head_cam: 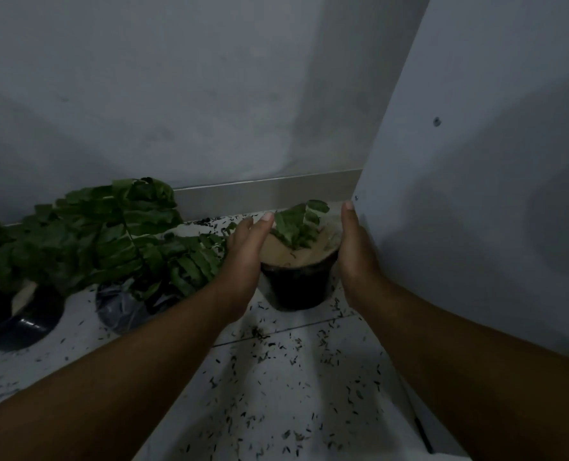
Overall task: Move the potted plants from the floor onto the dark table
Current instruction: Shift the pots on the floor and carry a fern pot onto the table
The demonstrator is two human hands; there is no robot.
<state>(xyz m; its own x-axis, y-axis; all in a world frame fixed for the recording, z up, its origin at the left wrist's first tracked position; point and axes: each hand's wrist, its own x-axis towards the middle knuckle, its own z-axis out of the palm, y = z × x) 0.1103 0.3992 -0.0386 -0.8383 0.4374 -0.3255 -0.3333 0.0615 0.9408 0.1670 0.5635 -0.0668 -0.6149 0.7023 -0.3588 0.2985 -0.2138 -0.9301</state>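
Observation:
A small black pot (298, 284) with sandy soil and a short green seedling (298, 224) stands on the pale tiled floor by the wall. My left hand (246, 251) is open at the pot's left side and my right hand (356, 251) is open at its right side, palms facing each other, close to the rim; whether they touch it is unclear. A leafy plant in a grey plastic-wrapped pot (123, 304) stands to the left. At the far left a dark round pot (27, 324) holds another leafy plant. The dark table is out of view.
A white panel (476, 161) rises just right of the small pot, close to my right hand. A grey wall with a skirting strip (263, 191) runs behind the pots. Small dark flecks of debris (276, 377) are scattered over the floor tiles.

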